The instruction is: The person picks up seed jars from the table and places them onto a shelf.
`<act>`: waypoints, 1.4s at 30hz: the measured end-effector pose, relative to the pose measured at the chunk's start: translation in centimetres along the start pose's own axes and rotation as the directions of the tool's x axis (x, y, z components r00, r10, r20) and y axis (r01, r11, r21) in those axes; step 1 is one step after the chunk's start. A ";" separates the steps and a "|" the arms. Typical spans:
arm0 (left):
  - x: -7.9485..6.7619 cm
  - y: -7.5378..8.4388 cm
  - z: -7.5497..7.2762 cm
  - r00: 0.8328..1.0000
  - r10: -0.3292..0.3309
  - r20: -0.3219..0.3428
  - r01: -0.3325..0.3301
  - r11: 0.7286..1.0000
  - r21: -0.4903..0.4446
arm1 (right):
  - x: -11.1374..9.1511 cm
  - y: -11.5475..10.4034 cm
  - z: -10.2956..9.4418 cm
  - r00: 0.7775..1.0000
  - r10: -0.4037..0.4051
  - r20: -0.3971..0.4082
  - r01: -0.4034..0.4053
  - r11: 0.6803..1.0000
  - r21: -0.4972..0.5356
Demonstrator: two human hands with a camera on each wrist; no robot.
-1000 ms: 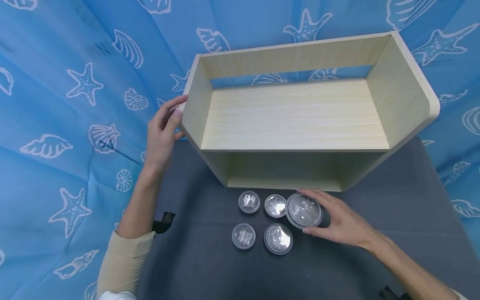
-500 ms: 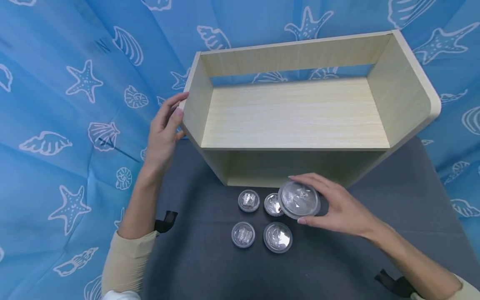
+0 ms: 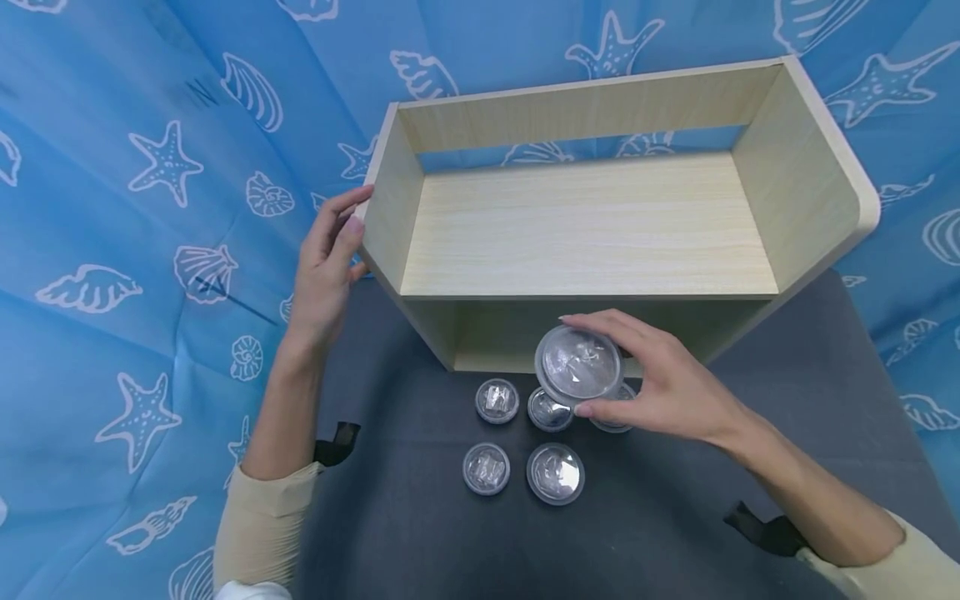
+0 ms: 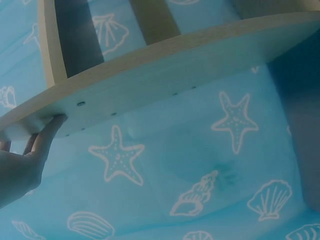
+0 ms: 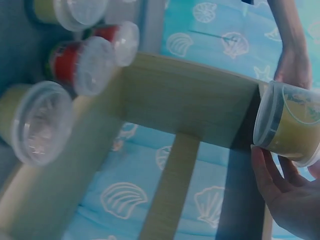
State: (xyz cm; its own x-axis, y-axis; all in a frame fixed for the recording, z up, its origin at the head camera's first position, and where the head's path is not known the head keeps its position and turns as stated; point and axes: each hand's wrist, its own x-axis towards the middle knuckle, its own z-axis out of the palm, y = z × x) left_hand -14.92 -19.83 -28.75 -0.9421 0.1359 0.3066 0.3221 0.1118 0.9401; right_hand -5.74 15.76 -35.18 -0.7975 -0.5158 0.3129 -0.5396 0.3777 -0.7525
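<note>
My right hand (image 3: 660,379) holds a clear, lidded plastic tub (image 3: 579,363) between thumb and fingers, in front of the lower opening of a two-tier wooden shelf (image 3: 592,225). From the right wrist, this tub (image 5: 290,122) shows its clear lid and yellowish body in side view. Beneath it, another lidded tub (image 3: 613,423) is partly hidden by the hand. My left hand (image 3: 324,267) touches the shelf's left side panel at its front edge. In the left wrist view, a straight finger of the left hand (image 4: 25,170) lies against the panel's outer face.
Several more lidded tubs (image 3: 497,402) stand on the dark cloth-covered table (image 3: 420,550) before the shelf. Two tubs with red sides (image 5: 90,65) show in the right wrist view. Behind and to the left hangs a blue seashell curtain (image 3: 90,333).
My right hand has lifted the tub and carried it up and left toward the shelf's lower opening, uncovering another tub below. The left hand stays at the side panel.
</note>
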 end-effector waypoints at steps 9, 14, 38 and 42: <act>-0.1 0.2 0.0 1.000 -0.014 -0.022 0.014 1.000 0.011 | 2.3 -1.4 -0.7 0.999 -0.044 -0.007 0.044 0.997 -0.057; 0.0 0.1 0.1 0.999 -0.005 -0.035 0.006 0.999 0.031 | 3.7 -2.3 -1.0 0.999 -0.042 -0.020 0.041 0.998 -0.042; 0.1 -0.5 0.6 0.992 0.062 -0.106 -0.049 0.991 0.124 | 10.1 -4.0 -1.1 0.994 0.040 -0.105 -0.032 0.997 0.075; 0.3 -0.5 0.8 0.990 0.065 -0.128 -0.048 0.990 0.135 | 11.2 -3.9 -1.0 0.990 0.074 -0.117 -0.060 0.990 0.125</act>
State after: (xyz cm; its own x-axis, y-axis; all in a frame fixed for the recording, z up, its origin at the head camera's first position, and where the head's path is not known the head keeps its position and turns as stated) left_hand -15.25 -19.08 -29.25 -0.9233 0.0153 0.3838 0.3763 0.2373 0.8956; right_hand -12.84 9.25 -28.19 -0.8615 -0.3927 0.3219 -0.4533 0.3089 -0.8362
